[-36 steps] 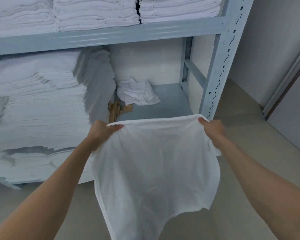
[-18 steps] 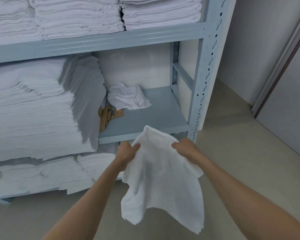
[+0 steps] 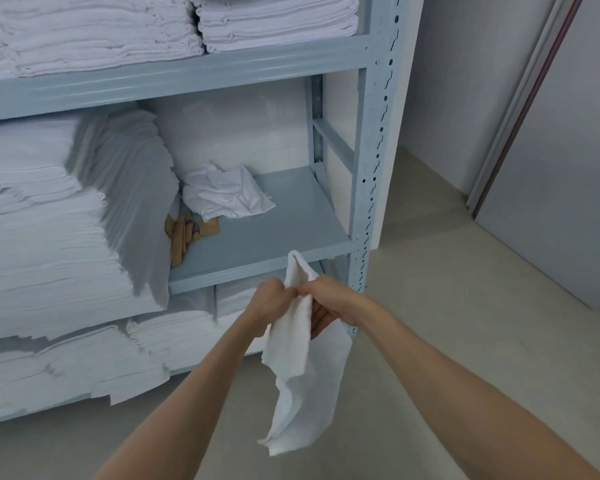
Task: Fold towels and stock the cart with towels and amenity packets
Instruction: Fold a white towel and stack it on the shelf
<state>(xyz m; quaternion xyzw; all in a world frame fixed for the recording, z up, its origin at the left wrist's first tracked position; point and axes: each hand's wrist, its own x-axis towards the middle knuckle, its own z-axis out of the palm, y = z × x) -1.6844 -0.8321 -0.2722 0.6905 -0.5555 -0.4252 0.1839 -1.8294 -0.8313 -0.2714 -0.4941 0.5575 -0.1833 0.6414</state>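
White terry towel (image 3: 305,372), small, soft and nubbly, hangs in mid-air in front of the shelf unit, doubled lengthwise into a narrow limp strip; top end pokes up as a rounded fold above the knuckles, lower end dangles with ragged uneven edges over the floor. Left hand (image 3: 269,299) clenched on the towel's upper part from the left, fingers curled in. Right hand (image 3: 329,299) grasps the same spot from the right, thumb and fingers pinching the cloth, palm side partly hidden behind the fabric. Both hands meet knuckle to knuckle, just below the front lip of the middle shelf. Pale blue-grey painted steel rack (image 3: 374,161) with slotted upright posts and flat sheet-metal shelves stands behind. Middle shelf: crumpled white cloth (image 3: 226,195), loosely bunched and creased, lying near the back; just beside it at left, tan cardboard-like flat packets (image 3: 187,233), some fanned, leaning on the big stack. That stack of folded white linen (image 3: 59,216) fills the left of the middle shelf, thin layered edges, side face sloping and stepped. Top shelf holds thicker folded white towel piles (image 3: 274,22) with rounded plush folds, packed side by side. More flat white folded sheets (image 3: 66,362) on the bottom level, edges jagged. Smooth beige floor (image 3: 447,323), matte. Grey door panel (image 3: 575,168) with dark red edge strip at right.
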